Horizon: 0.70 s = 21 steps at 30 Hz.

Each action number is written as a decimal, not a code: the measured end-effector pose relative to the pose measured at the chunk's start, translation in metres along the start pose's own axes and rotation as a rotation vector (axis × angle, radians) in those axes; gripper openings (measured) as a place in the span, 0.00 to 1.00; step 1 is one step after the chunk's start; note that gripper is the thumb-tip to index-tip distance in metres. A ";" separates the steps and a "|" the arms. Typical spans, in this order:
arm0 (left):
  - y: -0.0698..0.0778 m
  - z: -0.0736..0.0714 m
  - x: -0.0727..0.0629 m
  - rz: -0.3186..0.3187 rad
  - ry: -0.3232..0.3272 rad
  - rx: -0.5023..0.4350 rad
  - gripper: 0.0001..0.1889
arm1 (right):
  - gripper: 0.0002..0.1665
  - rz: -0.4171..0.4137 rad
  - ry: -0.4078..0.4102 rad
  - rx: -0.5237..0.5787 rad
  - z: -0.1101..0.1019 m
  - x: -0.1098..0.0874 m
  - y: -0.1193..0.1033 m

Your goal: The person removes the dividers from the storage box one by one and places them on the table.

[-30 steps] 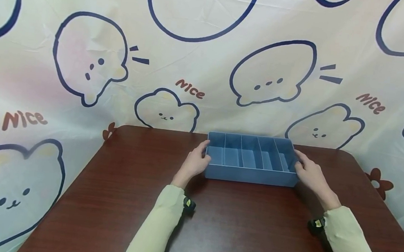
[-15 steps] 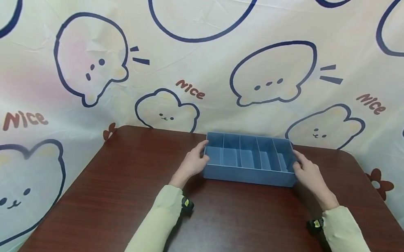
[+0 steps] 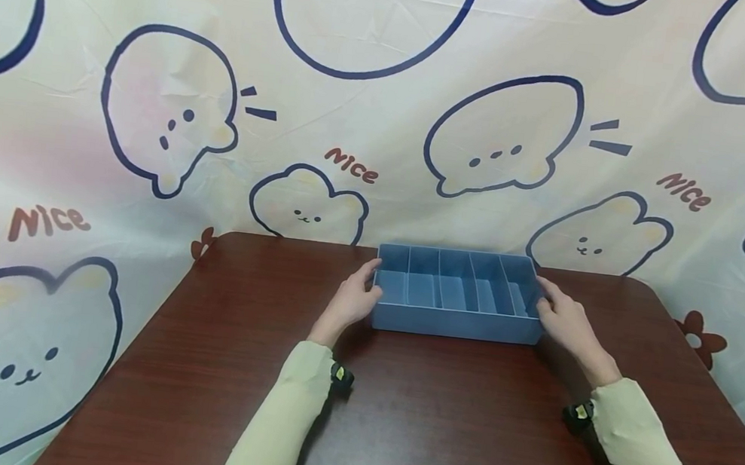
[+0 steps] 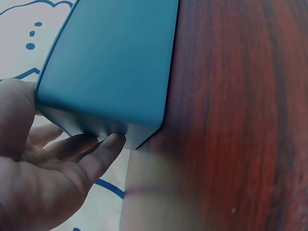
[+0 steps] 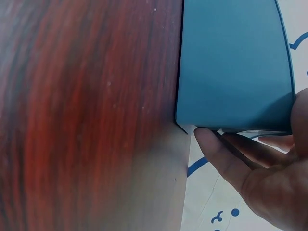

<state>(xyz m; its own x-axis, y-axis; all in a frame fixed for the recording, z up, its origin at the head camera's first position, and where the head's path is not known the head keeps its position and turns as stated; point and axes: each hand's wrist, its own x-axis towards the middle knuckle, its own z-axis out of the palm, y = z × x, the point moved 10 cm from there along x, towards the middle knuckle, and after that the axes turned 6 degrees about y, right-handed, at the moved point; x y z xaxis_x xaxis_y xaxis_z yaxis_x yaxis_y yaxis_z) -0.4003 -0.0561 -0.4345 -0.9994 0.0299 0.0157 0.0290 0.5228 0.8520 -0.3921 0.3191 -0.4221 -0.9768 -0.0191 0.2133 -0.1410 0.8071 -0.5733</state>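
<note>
A blue divided storage box [image 3: 455, 323] with several compartments in a row sits on the table, its long side towards me. My left hand [image 3: 355, 296] grips its left end. The left wrist view shows that hand's fingertips [image 4: 113, 140] against the end wall, with the thumb up by the rim. At the opposite end my right hand [image 3: 566, 321] grips the box the same way, thumb near the front corner. Its fingertips [image 5: 204, 134] press the end wall in the right wrist view. The compartments [image 3: 422, 289] look bare inside from the head view.
The dark brown wooden table [image 3: 434, 421] has rounded far corners. Behind it hangs a pale cloth [image 3: 383, 127] printed with cartoon outlines. Both forearms, in light green sleeves [image 3: 288, 413], reach over the tabletop, and dark wrist cameras [image 3: 342, 378] are strapped on.
The box has slid slightly to the left along the tabletop, and both hands have moved with it, keeping their places at its two ends.
</note>
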 end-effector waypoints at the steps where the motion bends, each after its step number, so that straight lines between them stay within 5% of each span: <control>1: -0.001 0.000 0.000 -0.003 -0.002 -0.003 0.32 | 0.33 0.000 -0.001 -0.002 0.000 0.000 0.000; 21: -0.008 -0.006 0.002 -0.021 -0.015 -0.022 0.34 | 0.34 -0.001 0.007 -0.016 0.004 0.000 -0.009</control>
<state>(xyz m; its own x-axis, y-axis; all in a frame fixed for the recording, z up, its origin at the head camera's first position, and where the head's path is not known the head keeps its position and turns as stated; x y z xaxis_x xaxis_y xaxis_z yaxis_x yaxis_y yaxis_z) -0.4031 -0.0652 -0.4383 -0.9994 0.0321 -0.0106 0.0070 0.5049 0.8631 -0.3919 0.3094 -0.4200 -0.9756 -0.0156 0.2189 -0.1388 0.8166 -0.5603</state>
